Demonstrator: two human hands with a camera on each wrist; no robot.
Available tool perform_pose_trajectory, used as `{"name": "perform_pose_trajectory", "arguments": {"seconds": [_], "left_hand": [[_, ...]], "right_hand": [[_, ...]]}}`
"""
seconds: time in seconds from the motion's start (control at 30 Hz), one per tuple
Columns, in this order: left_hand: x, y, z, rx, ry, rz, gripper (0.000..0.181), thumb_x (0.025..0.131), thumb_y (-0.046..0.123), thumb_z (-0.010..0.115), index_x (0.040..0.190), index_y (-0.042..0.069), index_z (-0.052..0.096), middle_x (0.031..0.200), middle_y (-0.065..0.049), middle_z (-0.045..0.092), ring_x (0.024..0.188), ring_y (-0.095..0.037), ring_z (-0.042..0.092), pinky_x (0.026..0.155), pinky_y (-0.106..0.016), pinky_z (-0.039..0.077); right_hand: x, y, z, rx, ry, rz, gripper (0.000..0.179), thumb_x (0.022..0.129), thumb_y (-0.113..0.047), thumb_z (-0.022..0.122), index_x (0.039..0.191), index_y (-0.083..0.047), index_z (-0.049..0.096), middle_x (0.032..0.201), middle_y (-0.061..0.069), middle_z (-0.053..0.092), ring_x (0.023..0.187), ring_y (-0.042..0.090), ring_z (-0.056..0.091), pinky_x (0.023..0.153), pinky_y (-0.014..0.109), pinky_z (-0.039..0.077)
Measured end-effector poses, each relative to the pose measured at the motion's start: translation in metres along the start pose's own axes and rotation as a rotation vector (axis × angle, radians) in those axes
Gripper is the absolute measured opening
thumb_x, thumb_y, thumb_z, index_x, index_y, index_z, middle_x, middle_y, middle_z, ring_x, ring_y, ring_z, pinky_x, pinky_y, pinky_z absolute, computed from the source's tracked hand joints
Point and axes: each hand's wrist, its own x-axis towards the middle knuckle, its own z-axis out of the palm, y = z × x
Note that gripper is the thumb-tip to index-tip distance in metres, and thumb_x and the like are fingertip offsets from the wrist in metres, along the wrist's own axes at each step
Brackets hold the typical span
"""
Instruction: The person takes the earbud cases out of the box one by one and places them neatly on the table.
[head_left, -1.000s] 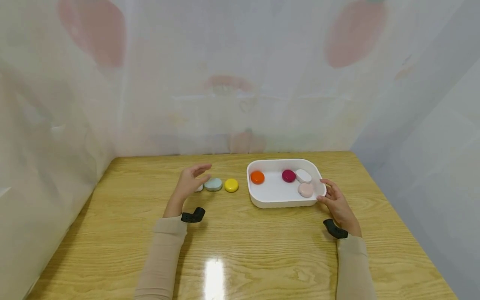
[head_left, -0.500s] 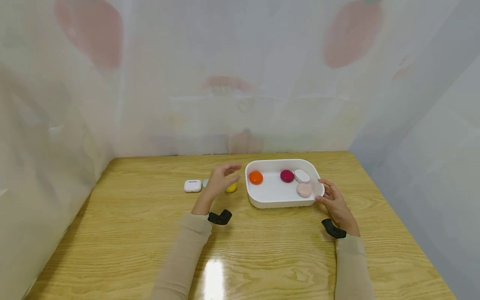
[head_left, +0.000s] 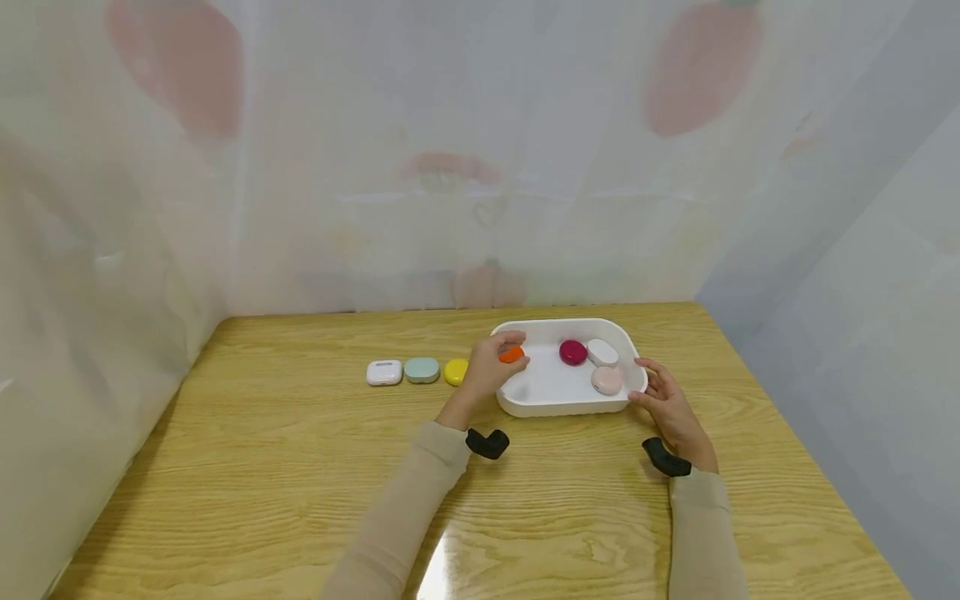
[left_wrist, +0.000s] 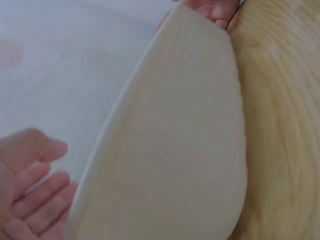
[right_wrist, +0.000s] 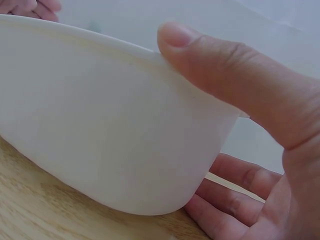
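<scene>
A white tray with rounded corners stands on the table. My left hand reaches over its left end, thumb and fingers spread on either side of a round orange case. In the left wrist view, my left hand shows a gap between thumb and fingers; the orange case is hidden there by the tray wall. My right hand holds the tray's right end. The right wrist view shows its thumb on the rim and its fingers round the corner. A crimson case, a white oval case and a pale pink case lie in the tray.
Left of the tray, a white earbud case, a mint-green oval case and a yellow round case lie in a row on the wooden table. Patterned sheeting rises behind the table and at both sides.
My left hand has moved right, from beside the mint-green case, past the yellow one and over the tray's left end. My right hand keeps its hold on the tray.
</scene>
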Motion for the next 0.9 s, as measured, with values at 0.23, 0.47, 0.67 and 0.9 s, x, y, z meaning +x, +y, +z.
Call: {"name": "perform_pose_trajectory", "arguments": {"seconds": [0.23,0.47,0.67,0.9], "left_hand": [[0.003,0.011,0.024,0.174,0.127,-0.051,0.045,0.084,0.006,0.071,0.126,-0.003,0.06,0.128,-0.02,0.063,0.119,-0.032,0.061,0.105,-0.04,0.051],[0.006,0.015,0.035,0.163,0.142,0.03,0.042,0.082,0.003,0.072,0.121,-0.007,0.062,0.122,-0.021,0.066,0.113,-0.033,0.064,0.101,-0.04,0.053],[0.017,0.016,0.051,0.197,0.073,0.056,0.038,0.082,0.006,0.072,0.119,-0.002,0.065,0.119,-0.016,0.07,0.11,-0.028,0.067,0.099,-0.035,0.055],[0.036,0.02,0.073,0.172,-0.034,-0.064,0.037,0.086,0.006,0.07,0.122,0.002,0.064,0.124,-0.014,0.067,0.116,-0.027,0.063,0.104,-0.034,0.051]], "right_hand": [[0.0,0.0,0.0,-0.006,0.003,0.011,0.059,0.094,-0.004,0.058,0.145,-0.007,0.029,0.131,-0.005,0.044,0.11,-0.002,0.057,0.084,0.009,0.053],[-0.001,-0.003,0.001,-0.019,0.008,0.011,0.058,0.094,-0.004,0.058,0.145,-0.007,0.03,0.131,-0.006,0.044,0.111,-0.002,0.056,0.084,0.009,0.053],[0.0,-0.003,0.0,-0.01,0.01,-0.017,0.055,0.093,-0.003,0.06,0.142,-0.01,0.035,0.127,-0.006,0.049,0.106,-0.001,0.058,0.083,0.01,0.053],[0.0,-0.001,0.0,0.012,0.005,-0.009,0.056,0.093,-0.001,0.058,0.143,-0.008,0.033,0.127,-0.003,0.049,0.107,0.0,0.057,0.084,0.01,0.053]]}}
